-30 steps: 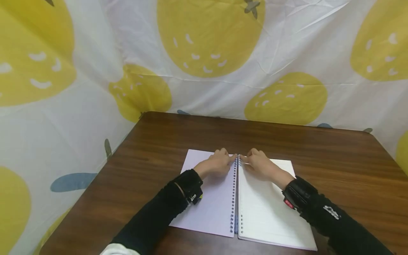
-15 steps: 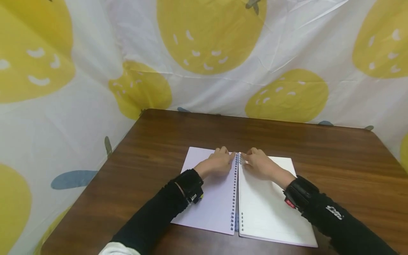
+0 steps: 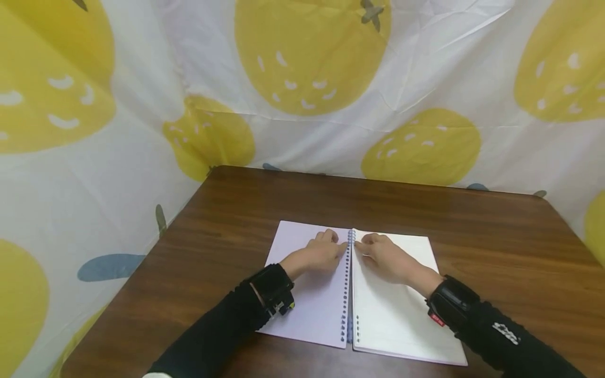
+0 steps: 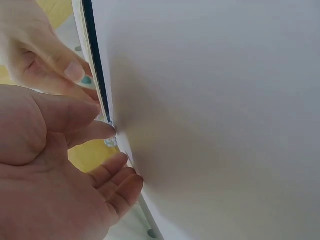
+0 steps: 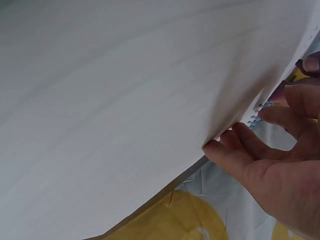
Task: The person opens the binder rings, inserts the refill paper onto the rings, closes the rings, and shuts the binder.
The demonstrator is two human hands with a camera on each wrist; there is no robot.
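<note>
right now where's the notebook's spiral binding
In the head view the spiral binding runs down the middle of the open notebook on the table, with the left hand and right hand touching its far end.

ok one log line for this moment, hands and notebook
left hand: fingertips at spiral binding | right hand: same, opposite side | notebook: open flat on table

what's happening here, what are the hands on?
A person is working at an open spiral notebook lying flat on a brown wooden table. Both hands sit at the far end of the blue spiral binding: the left hand rests on the lilac left page, the right hand on the lined white page, fingertips meeting at the coils. The wrist views show fingers at the coils, but whether they pinch one is unclear. A white cloth with yellow strawberries hangs behind.
</note>
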